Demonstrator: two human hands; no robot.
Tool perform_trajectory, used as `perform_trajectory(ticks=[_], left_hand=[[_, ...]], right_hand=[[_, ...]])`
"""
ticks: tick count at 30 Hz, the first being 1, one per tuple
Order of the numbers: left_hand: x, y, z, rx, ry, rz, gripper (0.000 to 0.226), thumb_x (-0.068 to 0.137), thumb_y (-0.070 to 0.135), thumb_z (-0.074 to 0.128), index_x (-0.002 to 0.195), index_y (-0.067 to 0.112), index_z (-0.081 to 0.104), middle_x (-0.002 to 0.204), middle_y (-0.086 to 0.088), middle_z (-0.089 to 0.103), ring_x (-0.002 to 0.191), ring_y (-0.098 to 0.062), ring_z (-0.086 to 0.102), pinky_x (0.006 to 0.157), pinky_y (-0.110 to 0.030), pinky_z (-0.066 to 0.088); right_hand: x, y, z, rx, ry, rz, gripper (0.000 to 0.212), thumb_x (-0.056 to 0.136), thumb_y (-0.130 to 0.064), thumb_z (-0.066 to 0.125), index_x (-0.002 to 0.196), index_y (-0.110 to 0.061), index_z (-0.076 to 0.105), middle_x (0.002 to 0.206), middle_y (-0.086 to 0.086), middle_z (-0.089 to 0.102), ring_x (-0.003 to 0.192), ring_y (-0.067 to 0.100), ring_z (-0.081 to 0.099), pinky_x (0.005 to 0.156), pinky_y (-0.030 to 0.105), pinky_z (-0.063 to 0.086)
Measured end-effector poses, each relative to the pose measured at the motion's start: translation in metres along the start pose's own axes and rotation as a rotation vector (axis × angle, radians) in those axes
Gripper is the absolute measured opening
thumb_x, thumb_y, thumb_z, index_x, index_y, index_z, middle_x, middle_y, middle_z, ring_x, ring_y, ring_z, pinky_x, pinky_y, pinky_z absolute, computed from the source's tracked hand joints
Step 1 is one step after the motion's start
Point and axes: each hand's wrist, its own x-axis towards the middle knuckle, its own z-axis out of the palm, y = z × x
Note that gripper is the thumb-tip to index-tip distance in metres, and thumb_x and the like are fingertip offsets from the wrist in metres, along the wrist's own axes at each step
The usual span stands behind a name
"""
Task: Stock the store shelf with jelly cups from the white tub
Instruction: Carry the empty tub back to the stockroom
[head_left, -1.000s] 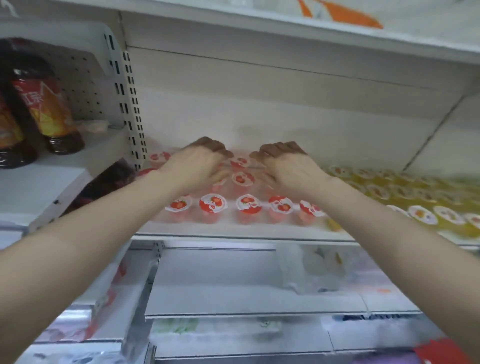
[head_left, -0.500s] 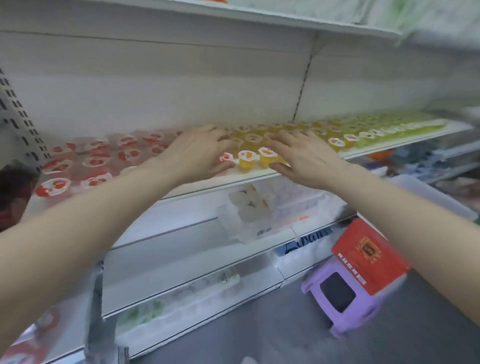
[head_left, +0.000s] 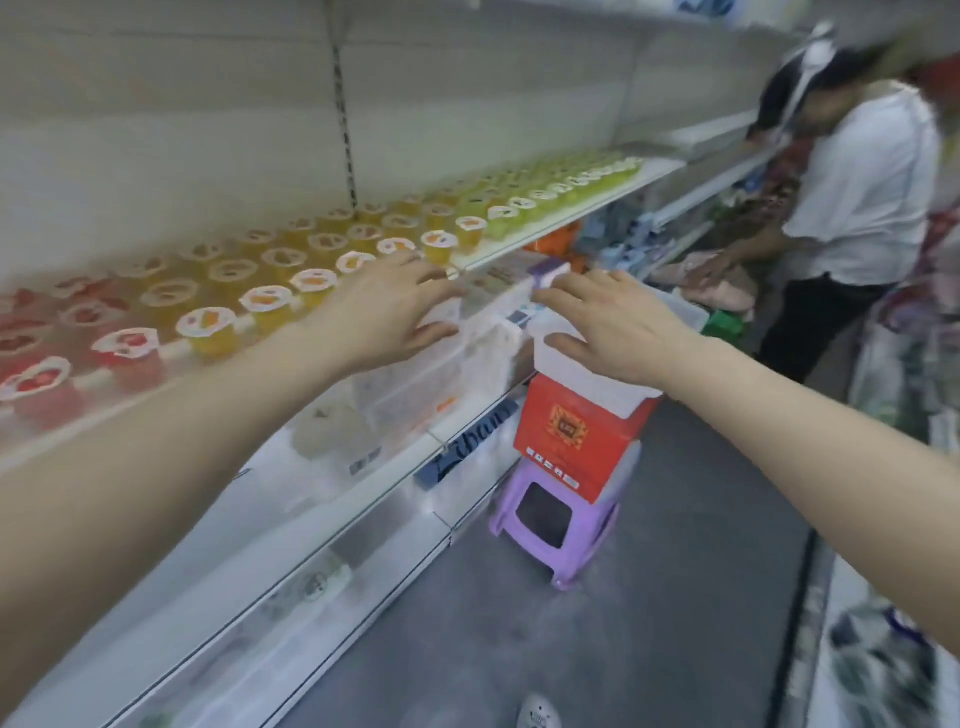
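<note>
Rows of jelly cups line the shelf (head_left: 519, 244): red ones (head_left: 124, 345) at the left, orange ones (head_left: 311, 283) in the middle, green ones (head_left: 545, 200) at the right. My left hand (head_left: 395, 306) hovers just off the shelf's front edge, fingers spread, holding nothing. My right hand (head_left: 613, 327) is open too, palm down, above the white tub (head_left: 597, 387). The tub rests on a red box (head_left: 576, 431) on a purple stool (head_left: 556, 525). The tub's inside is hidden by my hand.
Another person in a white shirt (head_left: 857, 208) stands at the far right, bent over the lower shelves. Packaged goods fill the lower shelves (head_left: 405, 410). Grey aisle floor (head_left: 649, 597) runs beside the stool, with more goods at the right edge.
The view has swung right along the shelf. Both hands left the red and orange cups and moved rightward off the shelf, the right one now over the white tub.
</note>
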Motion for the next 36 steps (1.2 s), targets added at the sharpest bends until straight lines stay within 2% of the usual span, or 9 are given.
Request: perform_trajectory(ticks=[3, 6, 11, 19, 26, 30, 34, 36], left_hand=[[0.059, 0.011, 0.034, -0.033, 0.011, 0.031, 0.048, 0.089, 0.048, 0.048, 0.118, 0.012, 0.062, 0.11, -0.012, 0.063, 0.098, -0.034, 0.058, 0.083, -0.042, 0.049], [0.116, 0.022, 0.071, -0.072, 0.007, 0.046, 0.042, 0.088, 0.043, 0.058, 0.117, 0.013, 0.062, 0.11, -0.012, 0.064, 0.097, -0.034, 0.057, 0.08, -0.041, 0.049], [0.193, 0.037, 0.133, -0.151, -0.017, -0.013, 0.042, 0.088, 0.042, 0.06, 0.121, 0.015, 0.061, 0.116, -0.009, 0.062, 0.104, -0.032, 0.054, 0.082, -0.039, 0.046], [0.283, 0.043, 0.244, -0.307, -0.231, -0.16, 0.062, 0.091, 0.051, 0.051, 0.142, 0.018, 0.039, 0.131, -0.009, 0.051, 0.117, -0.031, 0.047, 0.094, -0.041, 0.042], [0.357, 0.019, 0.351, -0.362, -0.441, -0.262, 0.067, 0.093, 0.052, 0.048, 0.145, 0.013, 0.031, 0.137, -0.015, 0.045, 0.118, -0.037, 0.044, 0.094, -0.046, 0.043], [0.394, 0.0, 0.409, -0.39, -0.497, -0.313, 0.072, 0.092, 0.051, 0.049, 0.149, 0.015, 0.022, 0.128, -0.02, 0.05, 0.111, -0.04, 0.048, 0.088, -0.046, 0.046], [0.422, -0.007, 0.457, -0.399, -0.557, -0.338, 0.078, 0.093, 0.047, 0.051, 0.152, 0.014, 0.013, 0.117, -0.024, 0.056, 0.101, -0.043, 0.053, 0.075, -0.041, 0.043], [0.434, -0.005, 0.477, -0.436, -0.616, -0.393, 0.077, 0.095, 0.044, 0.05, 0.152, 0.011, 0.011, 0.12, -0.026, 0.056, 0.104, -0.043, 0.054, 0.079, -0.041, 0.043]], right_hand=[[-0.019, 0.053, 0.027, -0.038, -0.048, 0.041, 0.054, 0.094, -0.046, 0.052, 0.138, -0.016, 0.047, 0.128, 0.008, 0.057, 0.109, 0.033, 0.058, 0.081, 0.04, 0.042], [-0.033, 0.101, 0.055, -0.029, -0.099, 0.091, 0.055, 0.093, -0.045, 0.054, 0.138, -0.014, 0.048, 0.126, 0.01, 0.058, 0.105, 0.034, 0.059, 0.082, 0.042, 0.043], [-0.053, 0.168, 0.112, -0.008, -0.171, 0.187, 0.055, 0.093, -0.045, 0.054, 0.138, -0.014, 0.048, 0.125, 0.009, 0.058, 0.1, 0.035, 0.059, 0.08, 0.042, 0.044], [-0.065, 0.232, 0.21, 0.119, -0.318, 0.474, 0.056, 0.093, -0.045, 0.053, 0.139, -0.013, 0.044, 0.113, 0.012, 0.059, 0.083, 0.038, 0.059, 0.068, 0.043, 0.048], [-0.051, 0.277, 0.302, 0.194, -0.474, 0.798, 0.058, 0.095, -0.048, 0.047, 0.139, -0.012, 0.037, 0.115, 0.011, 0.056, 0.096, 0.035, 0.056, 0.076, 0.041, 0.045], [-0.044, 0.304, 0.348, 0.271, -0.53, 1.031, 0.054, 0.093, -0.054, 0.048, 0.122, -0.009, 0.042, 0.112, 0.012, 0.056, 0.097, 0.033, 0.056, 0.073, 0.04, 0.045], [-0.039, 0.317, 0.385, 0.455, -0.616, 1.242, 0.062, 0.09, -0.061, 0.048, 0.122, -0.008, 0.044, 0.116, 0.013, 0.054, 0.101, 0.034, 0.056, 0.074, 0.039, 0.044], [-0.038, 0.321, 0.403, 0.579, -0.634, 1.316, 0.065, 0.089, -0.061, 0.05, 0.126, -0.009, 0.045, 0.12, 0.012, 0.054, 0.105, 0.034, 0.056, 0.074, 0.037, 0.041]])
